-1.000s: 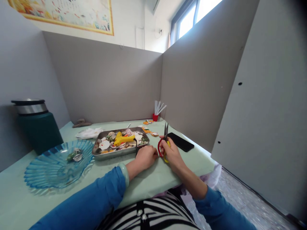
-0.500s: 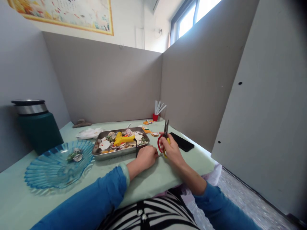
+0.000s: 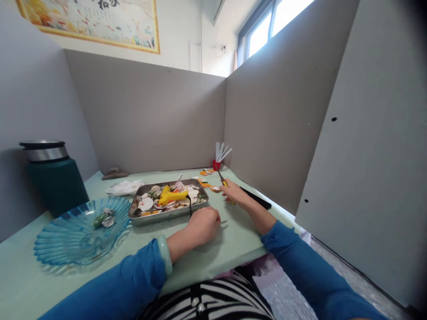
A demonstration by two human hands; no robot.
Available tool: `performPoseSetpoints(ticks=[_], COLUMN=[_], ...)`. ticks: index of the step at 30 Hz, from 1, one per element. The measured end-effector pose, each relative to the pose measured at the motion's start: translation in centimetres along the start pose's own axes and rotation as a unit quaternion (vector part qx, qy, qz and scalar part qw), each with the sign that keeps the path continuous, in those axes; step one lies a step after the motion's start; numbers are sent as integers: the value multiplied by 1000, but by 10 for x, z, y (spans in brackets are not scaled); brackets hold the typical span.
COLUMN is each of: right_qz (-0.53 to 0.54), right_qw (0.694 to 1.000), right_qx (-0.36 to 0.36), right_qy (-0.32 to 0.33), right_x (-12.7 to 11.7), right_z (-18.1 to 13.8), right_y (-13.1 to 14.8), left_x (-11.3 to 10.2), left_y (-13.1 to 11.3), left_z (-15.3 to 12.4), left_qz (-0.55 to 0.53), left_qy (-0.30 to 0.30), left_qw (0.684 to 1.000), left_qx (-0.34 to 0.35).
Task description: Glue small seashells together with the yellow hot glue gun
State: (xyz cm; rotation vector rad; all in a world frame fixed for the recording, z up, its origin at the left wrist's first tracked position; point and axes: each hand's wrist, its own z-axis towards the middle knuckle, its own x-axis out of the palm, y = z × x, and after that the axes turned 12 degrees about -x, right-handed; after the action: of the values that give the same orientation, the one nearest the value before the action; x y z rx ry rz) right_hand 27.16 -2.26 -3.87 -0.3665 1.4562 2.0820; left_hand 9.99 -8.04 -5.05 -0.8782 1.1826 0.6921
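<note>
My left hand (image 3: pixel 206 223) is closed low over the table in front of the tray. A short, thin, pale stick (image 3: pixel 223 222) pokes out from its fingers on the right. My right hand (image 3: pixel 233 194) grips a pair of scissors (image 3: pixel 222 178) by its yellow handle, with the blades pointing away toward the back. Just left of the hands is a metal tray (image 3: pixel 167 216) of shells and small pieces. On top of these lies a yellow glue gun (image 3: pixel 172 195), its black cord hanging over the tray's near edge.
A blue glass dish (image 3: pixel 60 242) with a small clump stands at left, before a dark green bottle (image 3: pixel 55 182). A red cup (image 3: pixel 216 165) of translucent sticks is near the back corner. My right forearm partly covers a black phone (image 3: pixel 258 198). Grey partitions (image 3: pixel 150 111) enclose the table.
My right hand with the scissors has moved forward and away from my left hand, and the blades have tilted left. My left hand has shifted slightly nearer, showing the stick's end.
</note>
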Motion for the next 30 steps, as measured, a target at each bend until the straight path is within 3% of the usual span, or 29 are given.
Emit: performPoseSetpoints(ticks=[2, 10, 15, 18, 22, 25, 30], right_qz=[-123, -245, -283, -278, -200, 53, 196], right_qw=[991, 965, 952, 952, 956, 929, 908], right_qx=[-35, -58, -60, -95, -200, -320, -328], right_qy=[41, 77, 94, 82, 79, 177, 174], right_x=[7, 39, 30, 19, 13, 18, 36], right_z=[19, 84, 98, 90, 55, 22, -5], right_y=[-5, -10, -16, -3, 34, 57, 62], left_x=[-11, -49, -47, -46, -54, -61, -59], left_y=[2, 28, 37, 41, 51, 63, 75], left_z=[-6, -7, -6, -6, -6, -7, -4], left_qz=[-25, -135, -184, -194, -239, -294, -392], left_qy=[19, -35, -58, -82, -116, -137, -111], left_qw=[1000, 988, 977, 974, 961, 943, 909], left_qx=[1, -70, -85, -87, -77, -77, -91])
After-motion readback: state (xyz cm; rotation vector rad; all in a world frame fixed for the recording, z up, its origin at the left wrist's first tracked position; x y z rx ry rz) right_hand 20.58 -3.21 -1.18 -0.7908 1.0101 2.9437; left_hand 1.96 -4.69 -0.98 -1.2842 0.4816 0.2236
